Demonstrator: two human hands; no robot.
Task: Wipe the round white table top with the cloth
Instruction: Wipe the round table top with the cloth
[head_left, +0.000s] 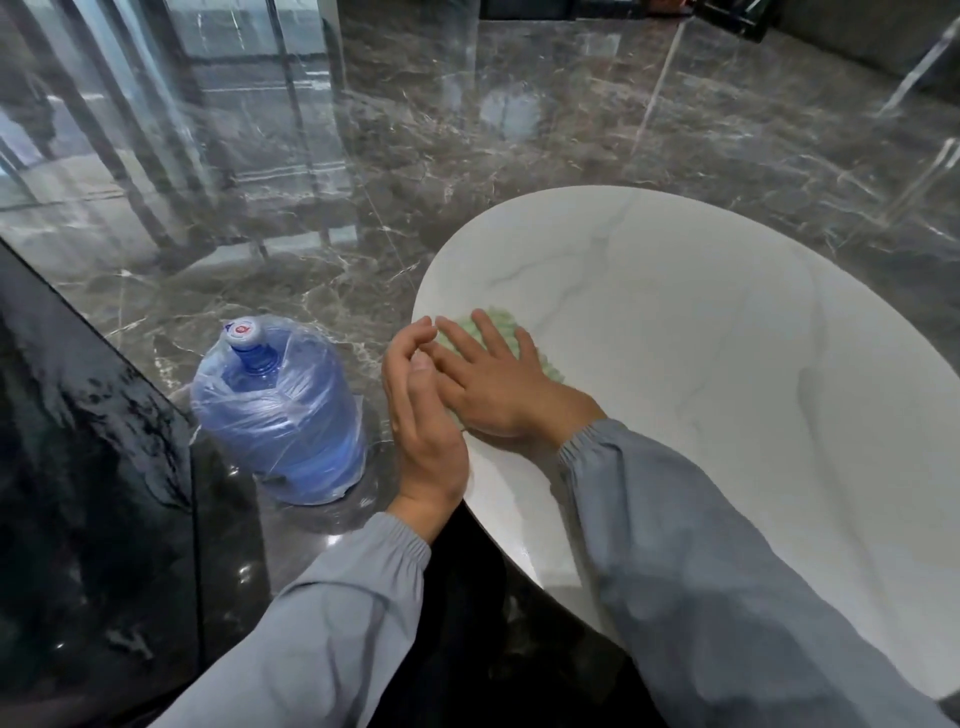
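The round white table top (701, 322) with faint grey veins fills the right half of the view. A pale green cloth (506, 322) lies at its left edge. My right hand (498, 384) presses flat on the cloth, fingers spread, covering most of it. My left hand (421, 410) is cupped just off the table's left rim, palm toward the cloth, holding nothing. Both arms wear grey sleeves.
A large blue water bottle (280, 410) wrapped in clear plastic stands on the dark marble floor (519, 130) just left of the table. A black glossy surface (78, 467) borders the lower left. Glass panels reflect at the upper left.
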